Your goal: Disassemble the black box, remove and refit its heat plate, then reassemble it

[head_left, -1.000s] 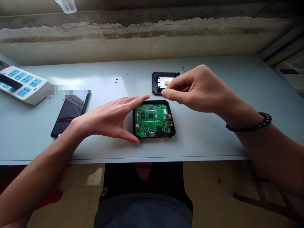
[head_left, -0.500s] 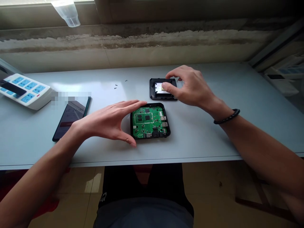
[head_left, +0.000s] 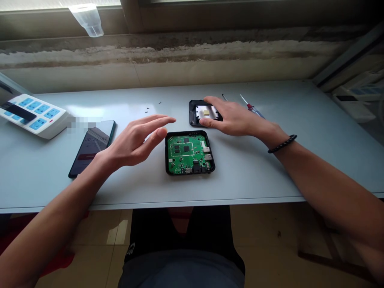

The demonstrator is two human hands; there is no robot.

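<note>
A black square case holding a green circuit board [head_left: 189, 153] lies on the pale table [head_left: 270, 172] in front of me. My left hand [head_left: 136, 142] hovers just left of it, fingers stretched out, holding nothing and not touching the case. Behind the case lies a black cover [head_left: 198, 112] with a pale inner plate and a small yellow pad. My right hand [head_left: 237, 118] grips the cover's right side, with the thumb on the near edge and the fingers over the far edge.
A phone [head_left: 91, 146] with a lit screen and a white power strip [head_left: 33, 116] lie at the left. Tiny screws [head_left: 147, 109] sit behind my left hand. Two screwdrivers [head_left: 253, 108] lie behind my right wrist. A plastic cup [head_left: 88, 20] stands on the sill.
My left hand has let go of the case's left side and its fingers have straightened. My right hand has dropped onto the cover and closed on its right side, uncovering the screwdrivers.
</note>
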